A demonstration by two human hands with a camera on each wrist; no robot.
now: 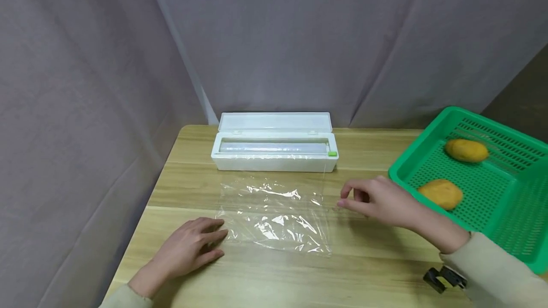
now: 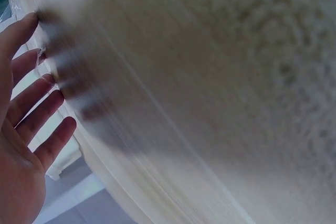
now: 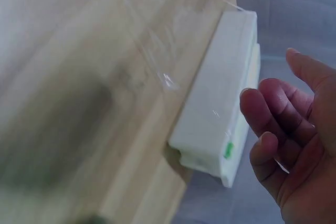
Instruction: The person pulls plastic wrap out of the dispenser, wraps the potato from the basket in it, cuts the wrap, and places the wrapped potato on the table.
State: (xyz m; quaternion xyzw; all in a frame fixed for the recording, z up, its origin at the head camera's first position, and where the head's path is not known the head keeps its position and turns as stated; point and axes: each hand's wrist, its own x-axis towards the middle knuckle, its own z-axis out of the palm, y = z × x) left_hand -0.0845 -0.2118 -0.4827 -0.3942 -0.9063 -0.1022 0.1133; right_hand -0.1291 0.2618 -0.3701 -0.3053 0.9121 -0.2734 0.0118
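A sheet of clear cling film [image 1: 274, 217] lies on the wooden table, stretching forward from a white cling film box [image 1: 274, 163]. The box's lid [image 1: 274, 121] stands up at the back, and the film roll [image 1: 274, 148] shows inside. My left hand [image 1: 184, 248] rests by the film's left edge, fingers spread and nearly straight; the left wrist view shows film at its fingertips [image 2: 42, 53]. To the right of the sheet hovers my right hand [image 1: 376, 201], its fingers loosely bent. In the right wrist view the thumb stands apart from those fingers, with nothing held.
A green plastic basket [image 1: 411, 156] stands at the right, with one yellow mango-like fruit [image 1: 466, 150] towards its back and another [image 1: 441, 194] nearer. A green slider [image 1: 332, 154] sits at the box's right end. Grey cloth [image 1: 282, 42] hangs behind the table [image 1: 364, 270].
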